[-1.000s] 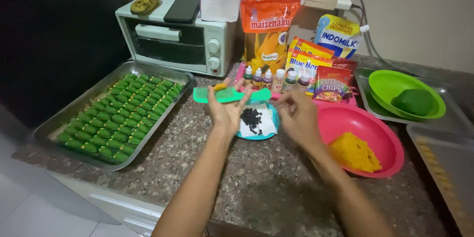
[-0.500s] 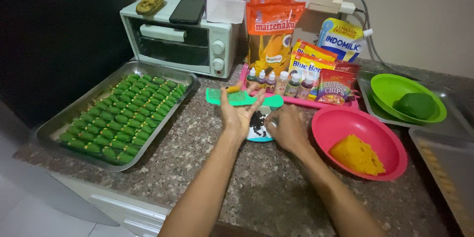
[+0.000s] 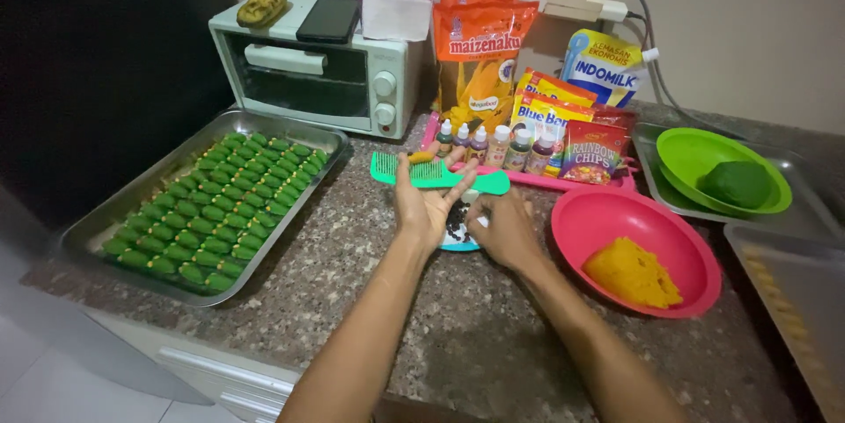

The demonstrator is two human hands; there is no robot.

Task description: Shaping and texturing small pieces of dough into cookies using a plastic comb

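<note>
**Head view: both hands at a small dish beside a green comb**

Head view looks down on a speckled stone surface (image 3: 352, 264). A long metal tray (image 3: 106, 220) on the left carries rows of small green dough pieces (image 3: 211, 203). Behind it stands a white toaster oven (image 3: 317, 66) with a dark phone (image 3: 328, 20) on top. To the right, a pink bowl (image 3: 616, 212) holds a lump of orange dough (image 3: 634, 273), and a green bowl (image 3: 687, 154) holds a ball of green dough (image 3: 738, 183). Snack packets and a row of small colouring bottles (image 3: 493, 143) stand at the back.

A green comb (image 3: 436, 175) lies across the middle, just behind the hands. The left hand (image 3: 429, 203) is open, palm up, fingers spread, fingertips touching the comb. The right hand (image 3: 503, 228) is curled loosely, fingers together; whether it pinches anything I cannot tell. Between the hands sits a small dish (image 3: 459, 238) with dark bits in it.
</note>
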